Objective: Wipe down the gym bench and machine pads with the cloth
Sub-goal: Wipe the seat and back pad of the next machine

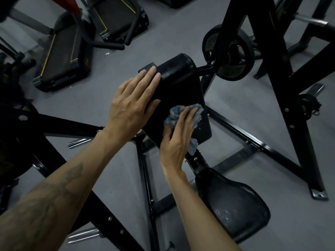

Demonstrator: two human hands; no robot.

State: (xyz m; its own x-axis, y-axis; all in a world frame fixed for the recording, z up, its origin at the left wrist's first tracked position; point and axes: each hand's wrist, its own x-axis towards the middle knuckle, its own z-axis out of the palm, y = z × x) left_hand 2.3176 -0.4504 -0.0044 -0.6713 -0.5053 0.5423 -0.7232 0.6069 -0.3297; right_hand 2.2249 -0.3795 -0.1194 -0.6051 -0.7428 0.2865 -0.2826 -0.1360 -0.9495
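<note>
Right, I'm looking down at a black sloped pad [181, 91] on a black steel machine frame [253, 142], and both hands are on it. My left hand [132, 104] lies flat on the pad's left edge, fingers [148, 78] straight and close together, reaching up toward the rounded top. My right hand [177, 140] is lower down, pressing a crumpled blue-grey cloth [184, 116] against the lower part of the pad; the fingers are stretched out over the cloth, slightly apart, and the thumb is tucked along its left side. Cloth bunches out above the fingertips and a tail of it hangs just past the pad's bottom edge on the right. Below that, nearer to me, sits the black seat [233, 205], with pale specks on its surface. Beyond the pad, a weight plate [228, 53] hangs on the frame. Off to the upper left, two more black benches [63, 55] stand on the grey floor [163, 33].
</note>
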